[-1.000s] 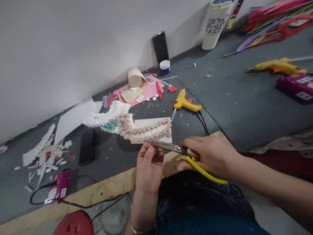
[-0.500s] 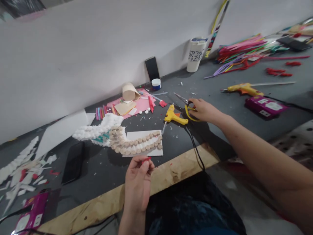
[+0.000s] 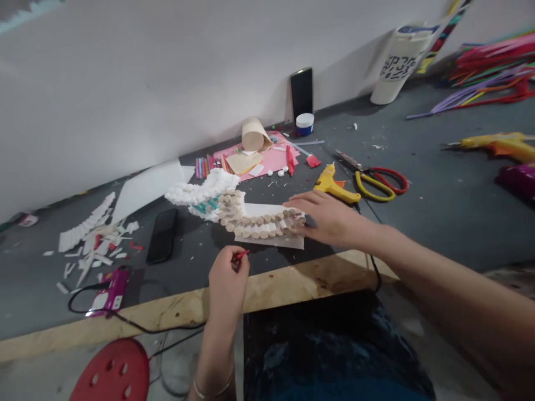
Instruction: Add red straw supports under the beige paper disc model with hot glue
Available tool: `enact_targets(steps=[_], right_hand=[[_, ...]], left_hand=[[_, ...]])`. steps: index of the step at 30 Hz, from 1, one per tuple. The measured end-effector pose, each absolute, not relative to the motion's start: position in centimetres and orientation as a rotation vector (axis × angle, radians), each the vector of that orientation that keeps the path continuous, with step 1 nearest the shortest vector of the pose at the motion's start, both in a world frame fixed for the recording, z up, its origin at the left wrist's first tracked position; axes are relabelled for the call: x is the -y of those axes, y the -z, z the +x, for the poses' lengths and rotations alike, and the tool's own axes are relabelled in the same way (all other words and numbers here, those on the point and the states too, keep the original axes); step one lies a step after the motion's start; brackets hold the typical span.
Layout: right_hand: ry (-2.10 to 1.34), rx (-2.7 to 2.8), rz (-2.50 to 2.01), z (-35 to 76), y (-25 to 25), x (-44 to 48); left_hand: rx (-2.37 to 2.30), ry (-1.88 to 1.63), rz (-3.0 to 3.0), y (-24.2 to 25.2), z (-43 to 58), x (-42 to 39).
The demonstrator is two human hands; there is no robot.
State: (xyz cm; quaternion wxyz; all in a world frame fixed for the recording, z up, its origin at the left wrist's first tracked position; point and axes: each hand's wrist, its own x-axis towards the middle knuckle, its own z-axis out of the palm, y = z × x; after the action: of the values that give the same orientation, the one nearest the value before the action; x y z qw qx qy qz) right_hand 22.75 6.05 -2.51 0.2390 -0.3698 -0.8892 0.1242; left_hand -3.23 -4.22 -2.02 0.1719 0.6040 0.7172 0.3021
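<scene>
Near the table's front edge, my left hand (image 3: pixel 229 275) is closed in a pinch on a small red piece (image 3: pixel 242 254), its tip sticking out to the right. My right hand (image 3: pixel 330 216) reaches across to the right end of a craft model (image 3: pixel 261 227), fingers over its far side and thumb near its close side. This model has rows of small round tan pieces lining a pale curved strip on a white board (image 3: pixel 273 240). Its left end meets a fluffy white part with teal strips (image 3: pixel 205 205). Scissors (image 3: pixel 371 179) with red and yellow handles lie beyond my right hand.
A yellow glue gun (image 3: pixel 335 185) lies beside the scissors. A black phone (image 3: pixel 162 236), white scraps (image 3: pixel 98 245) and a purple box (image 3: pixel 112 292) with a cable are at left. Another phone (image 3: pixel 301 92), a small jar (image 3: pixel 304 124) and a tumbler (image 3: pixel 401 64) stand along the wall.
My right hand has let go of the scissors and moved left to the craft model. My left hand still pinches the red piece, now turned more palm-down. The camera view has shifted.
</scene>
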Motion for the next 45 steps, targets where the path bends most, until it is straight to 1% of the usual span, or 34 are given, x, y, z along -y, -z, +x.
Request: enact_targets(steps=[4,7,10,18,24,31,34,45], right_hand=[[-0.372,2.566,-0.979,19.0,3.6,-6.4],[-0.419,2.614,-0.996,17.7,4.3,-7.3],[-0.438,2.651,-1.028,17.2,4.7,-7.9],[-0.513,2.616,-0.947,17.2,4.6,-8.1],[-0.65,2.5,-0.887,17.3,4.1,-8.1],[-0.723,2.468,-0.858,17.2,3.0,-7.5],[-0.732,2.458,-0.862,17.1,2.7,-7.3],[-0.68,2.461,-0.813,17.1,3.0,-7.2]], left_hand=[[-2.149,-0.524,1.941,3.1,-5.1,5.0],[-2.118,-0.467,2.01,3.5,-5.4,5.0],[-2.058,-0.521,1.964,3.7,-5.2,4.4],[-1.925,-0.865,1.76,4.7,-5.0,3.2],[-1.886,-0.997,1.665,3.5,-4.1,3.6],[-1.902,-1.195,1.586,2.4,-3.5,3.3],[-1.925,-1.177,1.604,2.4,-3.4,3.2],[-2.067,-1.035,2.004,2.4,-2.8,2.9]])
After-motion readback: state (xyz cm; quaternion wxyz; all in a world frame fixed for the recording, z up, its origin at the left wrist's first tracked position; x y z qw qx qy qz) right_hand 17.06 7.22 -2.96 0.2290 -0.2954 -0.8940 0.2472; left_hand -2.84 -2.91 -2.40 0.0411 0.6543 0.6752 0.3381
